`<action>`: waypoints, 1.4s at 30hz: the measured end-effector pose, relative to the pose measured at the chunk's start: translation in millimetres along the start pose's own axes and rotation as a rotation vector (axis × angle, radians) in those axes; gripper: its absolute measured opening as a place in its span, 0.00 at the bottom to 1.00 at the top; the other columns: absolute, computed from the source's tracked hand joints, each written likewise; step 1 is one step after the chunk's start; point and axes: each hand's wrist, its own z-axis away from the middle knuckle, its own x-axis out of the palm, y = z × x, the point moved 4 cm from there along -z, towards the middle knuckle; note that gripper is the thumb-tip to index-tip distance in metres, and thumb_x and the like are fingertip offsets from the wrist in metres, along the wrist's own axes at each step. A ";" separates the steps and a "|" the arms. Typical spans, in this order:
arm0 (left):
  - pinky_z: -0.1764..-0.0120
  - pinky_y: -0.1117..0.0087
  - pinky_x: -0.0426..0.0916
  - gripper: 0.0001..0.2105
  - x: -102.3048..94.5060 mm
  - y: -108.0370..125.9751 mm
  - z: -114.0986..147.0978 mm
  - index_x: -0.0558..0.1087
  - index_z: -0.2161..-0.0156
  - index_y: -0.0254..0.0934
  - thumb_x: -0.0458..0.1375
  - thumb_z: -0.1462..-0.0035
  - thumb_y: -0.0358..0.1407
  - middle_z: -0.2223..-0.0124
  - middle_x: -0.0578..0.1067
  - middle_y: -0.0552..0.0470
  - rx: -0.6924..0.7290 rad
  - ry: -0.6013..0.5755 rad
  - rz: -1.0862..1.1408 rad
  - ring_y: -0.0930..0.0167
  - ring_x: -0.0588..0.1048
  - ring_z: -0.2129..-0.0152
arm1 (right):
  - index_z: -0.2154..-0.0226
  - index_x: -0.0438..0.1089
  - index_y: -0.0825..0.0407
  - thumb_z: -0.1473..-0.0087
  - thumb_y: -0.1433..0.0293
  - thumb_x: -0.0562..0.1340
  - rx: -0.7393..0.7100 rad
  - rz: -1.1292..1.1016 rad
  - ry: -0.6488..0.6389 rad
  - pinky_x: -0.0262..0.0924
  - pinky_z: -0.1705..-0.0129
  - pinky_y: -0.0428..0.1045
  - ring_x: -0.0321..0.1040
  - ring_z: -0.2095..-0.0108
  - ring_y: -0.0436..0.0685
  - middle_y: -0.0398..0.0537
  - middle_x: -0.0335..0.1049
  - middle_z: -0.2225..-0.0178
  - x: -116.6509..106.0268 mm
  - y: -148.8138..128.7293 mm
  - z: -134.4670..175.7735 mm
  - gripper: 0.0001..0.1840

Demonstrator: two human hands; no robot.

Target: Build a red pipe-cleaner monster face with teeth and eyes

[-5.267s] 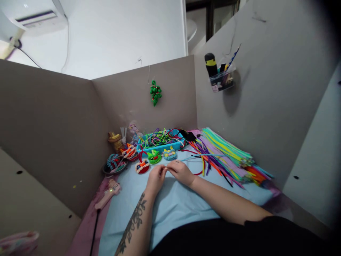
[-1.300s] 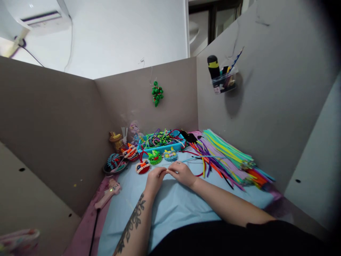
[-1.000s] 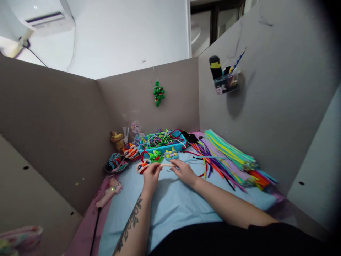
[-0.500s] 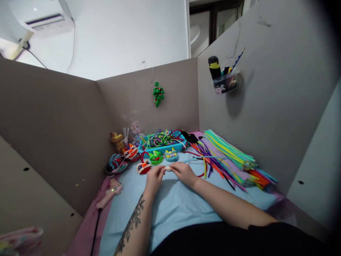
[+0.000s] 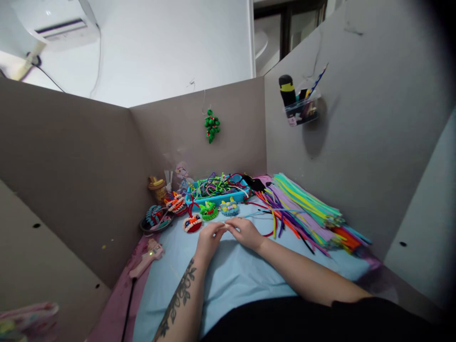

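My left hand [image 5: 208,239] and my right hand [image 5: 245,232] meet fingertip to fingertip over the light blue sheet [image 5: 228,280]. Both pinch a small pale pipe-cleaner piece [image 5: 224,224] between them; it is too small to make out in detail. Just beyond my fingers lie three small fuzzy figures: a red one [image 5: 192,223], a green one [image 5: 208,210] and a blue-yellow one [image 5: 229,207].
A blue tray [image 5: 217,189] of tangled pipe cleaners stands at the back. A fan of straight coloured pipe cleaners [image 5: 306,211] covers the right side. A pink glue gun [image 5: 145,257] lies at the left. Grey partition walls enclose the desk; a pen holder [image 5: 299,107] hangs on the right wall.
My hands lifted toward the figures with the piece stretched between them a second ago, then came back down and closer together. The view has shifted slightly.
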 end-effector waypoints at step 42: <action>0.66 0.71 0.68 0.09 4.0 0.8 -1.1 0.72 0.65 0.36 0.51 0.42 0.37 0.68 0.75 0.48 -0.032 -0.094 -0.019 0.71 0.73 0.70 | 0.65 0.72 0.51 0.44 0.68 0.58 0.022 -0.167 0.032 0.64 0.64 0.48 0.71 0.67 0.53 0.48 0.75 0.68 1.4 5.0 0.9 0.08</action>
